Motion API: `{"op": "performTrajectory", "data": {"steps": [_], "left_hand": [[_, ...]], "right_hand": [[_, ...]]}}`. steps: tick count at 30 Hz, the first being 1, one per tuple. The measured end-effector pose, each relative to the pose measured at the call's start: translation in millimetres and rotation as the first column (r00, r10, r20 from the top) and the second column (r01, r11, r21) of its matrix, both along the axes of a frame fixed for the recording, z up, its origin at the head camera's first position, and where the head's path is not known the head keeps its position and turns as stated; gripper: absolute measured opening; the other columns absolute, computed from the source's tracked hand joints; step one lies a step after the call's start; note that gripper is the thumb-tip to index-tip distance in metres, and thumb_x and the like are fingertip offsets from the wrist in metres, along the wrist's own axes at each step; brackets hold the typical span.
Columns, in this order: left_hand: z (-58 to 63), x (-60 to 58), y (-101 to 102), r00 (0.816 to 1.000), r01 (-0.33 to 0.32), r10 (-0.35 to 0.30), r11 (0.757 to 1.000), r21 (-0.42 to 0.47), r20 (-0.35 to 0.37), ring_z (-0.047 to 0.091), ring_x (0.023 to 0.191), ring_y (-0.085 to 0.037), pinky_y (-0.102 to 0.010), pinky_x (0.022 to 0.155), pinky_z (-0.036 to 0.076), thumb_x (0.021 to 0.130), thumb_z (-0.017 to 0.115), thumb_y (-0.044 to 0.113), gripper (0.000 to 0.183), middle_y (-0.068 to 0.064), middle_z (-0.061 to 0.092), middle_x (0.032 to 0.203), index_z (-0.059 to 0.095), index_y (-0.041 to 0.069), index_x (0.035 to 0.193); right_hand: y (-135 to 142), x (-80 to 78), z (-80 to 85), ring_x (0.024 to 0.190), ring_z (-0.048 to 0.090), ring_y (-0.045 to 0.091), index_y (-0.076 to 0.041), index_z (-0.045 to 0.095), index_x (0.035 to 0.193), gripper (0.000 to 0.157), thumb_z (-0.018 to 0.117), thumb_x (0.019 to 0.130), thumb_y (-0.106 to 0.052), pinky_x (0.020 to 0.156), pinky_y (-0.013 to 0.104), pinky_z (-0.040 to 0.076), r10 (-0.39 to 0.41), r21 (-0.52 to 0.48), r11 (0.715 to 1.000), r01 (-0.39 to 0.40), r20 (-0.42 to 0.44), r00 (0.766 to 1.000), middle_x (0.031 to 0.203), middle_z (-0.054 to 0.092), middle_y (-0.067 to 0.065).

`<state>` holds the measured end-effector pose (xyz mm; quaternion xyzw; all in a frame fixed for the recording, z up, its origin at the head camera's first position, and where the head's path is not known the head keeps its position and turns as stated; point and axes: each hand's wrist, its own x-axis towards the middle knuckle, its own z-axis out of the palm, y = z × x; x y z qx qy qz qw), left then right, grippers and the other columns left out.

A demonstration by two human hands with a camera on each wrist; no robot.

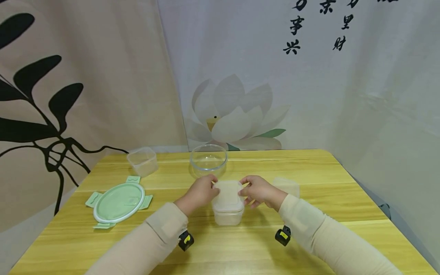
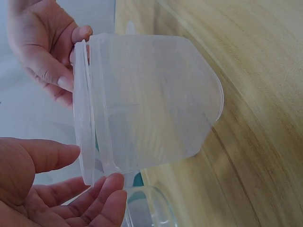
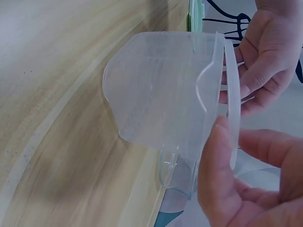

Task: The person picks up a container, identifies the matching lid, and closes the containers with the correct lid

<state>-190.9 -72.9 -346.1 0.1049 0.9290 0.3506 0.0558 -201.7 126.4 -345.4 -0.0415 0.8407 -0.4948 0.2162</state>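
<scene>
A translucent plastic food container [image 1: 228,219] stands upright on the table in front of the person. Its pale lid [image 1: 227,195] lies over the top; in the left wrist view a narrow gap shows between lid [image 2: 83,113] and rim. My left hand [image 1: 201,194] holds the lid's left edge, thumb at the lid and fingers close to the rim. From the other side my right hand [image 1: 259,192] pinches the lid's right edge between thumb and fingers, as the right wrist view shows. The container's walls [image 3: 156,90] are see-through, and no contents show.
Behind the hands stands a round glass bowl [image 1: 208,168]. A square clear container [image 1: 143,162] is at the back left, with a round green lid [image 1: 118,202] with flaps before it. Another translucent piece [image 1: 287,186] lies partly hidden behind the right wrist. A printed curtain hangs behind the table.
</scene>
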Motion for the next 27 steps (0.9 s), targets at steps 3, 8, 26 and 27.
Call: {"op": "performTrajectory", "data": {"steps": [3,8,26,27], "left_hand": [[0.7,1.0,-0.1,1.000,0.002,-0.002,1.000,0.009,0.003,0.052,0.068,-0.016,-0.028,0.060,0.047,0.090,0.063,0.005,0.029,-0.006,0.058,0.080,0.057,-0.007,0.116],[-1.2,0.3,-0.3,1.000,0.008,-0.008,1.000,0.018,0.002,0.053,0.068,-0.016,-0.028,0.060,0.048,0.090,0.063,0.005,0.029,-0.007,0.058,0.080,0.058,-0.007,0.116],[-9.6,-3.0,-2.8,0.999,-0.004,0.002,0.999,0.044,0.047,0.059,0.079,-0.021,-0.033,0.067,0.053,0.090,0.063,0.005,0.027,-0.014,0.063,0.092,0.058,-0.008,0.113],[-9.9,-3.0,-2.7,0.999,-0.005,0.003,0.999,0.049,0.052,0.058,0.078,-0.021,-0.033,0.067,0.053,0.090,0.063,0.005,0.027,-0.014,0.063,0.091,0.058,-0.008,0.113]], "right_hand": [[-0.4,0.9,0.5,0.072,0.065,0.026,0.001,0.052,0.126,0.037,0.062,0.091,-0.006,0.050,0.028,0.052,0.004,0.012,1.000,-0.004,-0.006,1.000,0.093,0.062,0.012],[-0.6,2.2,0.0,0.074,0.063,0.026,0.003,0.051,0.127,0.038,0.062,0.091,-0.005,0.050,0.028,0.052,0.005,0.020,1.000,-0.005,0.001,1.000,0.095,0.061,0.012],[0.4,-0.7,-6.2,0.080,0.062,0.025,0.003,0.051,0.130,0.041,0.063,0.091,-0.007,0.052,0.030,0.054,0.014,0.027,1.000,-0.014,0.027,1.000,0.104,0.061,0.013],[0.7,-0.6,-6.3,0.080,0.062,0.025,0.003,0.050,0.130,0.042,0.063,0.091,-0.007,0.053,0.030,0.054,0.016,0.027,0.999,-0.016,0.027,1.000,0.105,0.061,0.013]]}}
